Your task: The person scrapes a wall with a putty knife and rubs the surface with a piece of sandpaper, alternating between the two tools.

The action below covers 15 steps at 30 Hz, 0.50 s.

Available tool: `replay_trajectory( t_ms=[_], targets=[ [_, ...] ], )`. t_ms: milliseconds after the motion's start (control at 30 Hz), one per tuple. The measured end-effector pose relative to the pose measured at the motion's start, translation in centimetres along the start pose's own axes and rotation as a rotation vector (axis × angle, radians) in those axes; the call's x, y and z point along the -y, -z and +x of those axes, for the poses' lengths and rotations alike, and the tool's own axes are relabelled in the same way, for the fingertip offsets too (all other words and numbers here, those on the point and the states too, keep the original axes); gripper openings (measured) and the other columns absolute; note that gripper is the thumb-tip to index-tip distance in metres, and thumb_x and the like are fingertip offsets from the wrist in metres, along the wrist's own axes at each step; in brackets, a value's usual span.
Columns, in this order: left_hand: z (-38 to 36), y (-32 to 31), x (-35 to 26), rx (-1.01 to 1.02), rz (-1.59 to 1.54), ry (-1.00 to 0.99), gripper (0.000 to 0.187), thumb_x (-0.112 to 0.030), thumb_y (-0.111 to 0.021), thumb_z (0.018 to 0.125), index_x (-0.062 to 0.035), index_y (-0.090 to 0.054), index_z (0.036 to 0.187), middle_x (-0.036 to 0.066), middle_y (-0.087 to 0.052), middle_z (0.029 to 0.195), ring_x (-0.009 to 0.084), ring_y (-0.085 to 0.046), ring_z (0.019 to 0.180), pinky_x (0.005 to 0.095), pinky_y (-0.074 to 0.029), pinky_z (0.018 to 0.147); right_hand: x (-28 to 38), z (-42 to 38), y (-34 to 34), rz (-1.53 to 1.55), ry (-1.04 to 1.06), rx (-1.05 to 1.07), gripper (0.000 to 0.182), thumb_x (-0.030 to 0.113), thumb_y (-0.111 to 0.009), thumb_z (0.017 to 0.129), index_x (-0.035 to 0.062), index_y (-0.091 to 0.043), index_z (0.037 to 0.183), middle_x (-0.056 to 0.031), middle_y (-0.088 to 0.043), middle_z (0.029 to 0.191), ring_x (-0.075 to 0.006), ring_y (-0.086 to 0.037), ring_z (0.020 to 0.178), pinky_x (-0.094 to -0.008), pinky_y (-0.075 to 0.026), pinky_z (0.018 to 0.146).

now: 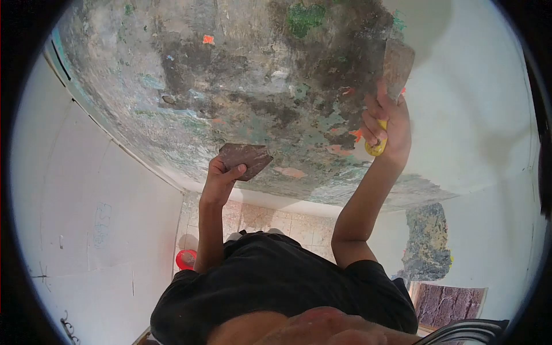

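Mottled wall (pixel 241 98) is seen; a dark plate (pixel 246 156) is pinched by the left hand (pixel 218 183); a yellow-handled scraper (pixel 398 64) is gripped by the right hand (pixel 397 123) near white paint (pixel 466 121), which could be gouged by a tilted blade.

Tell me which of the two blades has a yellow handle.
The upper blade, in the right hand; the lower blade, pinched in the left hand, shows no handle.

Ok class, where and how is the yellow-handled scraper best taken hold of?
Probably best by its yellow handle, from the end opposite the blade, fingers wrapped round: the handle looks rounded, the blade broad and flat. The right hand grips it there.
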<state>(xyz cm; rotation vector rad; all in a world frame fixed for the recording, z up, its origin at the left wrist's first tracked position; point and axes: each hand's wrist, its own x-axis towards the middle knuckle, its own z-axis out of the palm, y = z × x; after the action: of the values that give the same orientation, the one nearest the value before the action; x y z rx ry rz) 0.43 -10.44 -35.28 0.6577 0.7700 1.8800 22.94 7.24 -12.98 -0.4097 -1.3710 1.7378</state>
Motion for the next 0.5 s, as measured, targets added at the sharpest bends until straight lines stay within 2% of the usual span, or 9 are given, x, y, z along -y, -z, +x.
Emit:
replay_trajectory(
  t_ms=[33,133,233,333,500],
  targets=[
    [0.2,0.0,0.0,-0.01,0.005,0.007,0.035,0.004,-0.066,0.083,0.0014,-0.059,0.117,0.011,-0.067,0.114,0.0204,-0.063,0.107,0.035,-0.048,0.095,0.1,0.1,0.1,0.009,0.007,0.031,0.01,0.021,-0.052,0.099,0.0123,-0.049,0.102,0.004,-0.035,0.058,-0.0044,-0.031,0.033,-0.0218,-0.028,0.026],
    [-0.1,-0.2,0.3,-0.031,0.012,0.04,0.035,0.005,-0.066,0.083,0.0016,-0.059,0.117,0.011,-0.067,0.115,0.0209,-0.063,0.107,0.0356,-0.048,0.096,0.8,-0.3,-1.5,0.017,-0.037,-0.135,0.005,0.018,-0.056,0.097,0.0151,-0.052,0.099,0.0029,-0.034,0.056,-0.0062,-0.031,0.034,-0.0233,-0.027,0.029],
    [-0.1,0.0,0.2,-0.036,0.005,-0.009,0.036,0.004,-0.067,0.083,0.002,-0.059,0.117,0.012,-0.066,0.115,0.0213,-0.063,0.107,0.0358,-0.048,0.097,-0.5,-0.4,2.1,0.029,-0.038,0.048,0.012,0.021,-0.052,0.099,0.0119,-0.049,0.106,0.0039,-0.035,0.058,-0.0044,-0.029,0.033,-0.0221,-0.028,0.027],
    [-0.7,-0.6,0.1,-0.032,-0.001,-0.001,0.036,0.004,-0.067,0.082,0.0024,-0.059,0.118,0.012,-0.066,0.115,0.0215,-0.063,0.107,0.0359,-0.048,0.097,1.3,0.0,-0.8,-0.006,-0.017,-0.067,0.012,0.021,-0.052,0.099,0.0121,-0.049,0.107,0.0034,-0.035,0.058,-0.0044,-0.029,0.033,-0.0223,-0.027,0.027],
    [-1.2,-0.6,0.3,-0.047,0.005,-0.026,0.037,0.005,-0.067,0.082,0.0038,-0.058,0.118,0.013,-0.066,0.115,0.0219,-0.063,0.107,0.0367,-0.047,0.098,0.5,-0.5,0.2,-0.004,-0.043,-0.049,0.008,0.019,-0.053,0.098,0.013,-0.05,0.103,0.0031,-0.036,0.059,-0.0046,-0.029,0.033,-0.0226,-0.026,0.027]
  ],
)
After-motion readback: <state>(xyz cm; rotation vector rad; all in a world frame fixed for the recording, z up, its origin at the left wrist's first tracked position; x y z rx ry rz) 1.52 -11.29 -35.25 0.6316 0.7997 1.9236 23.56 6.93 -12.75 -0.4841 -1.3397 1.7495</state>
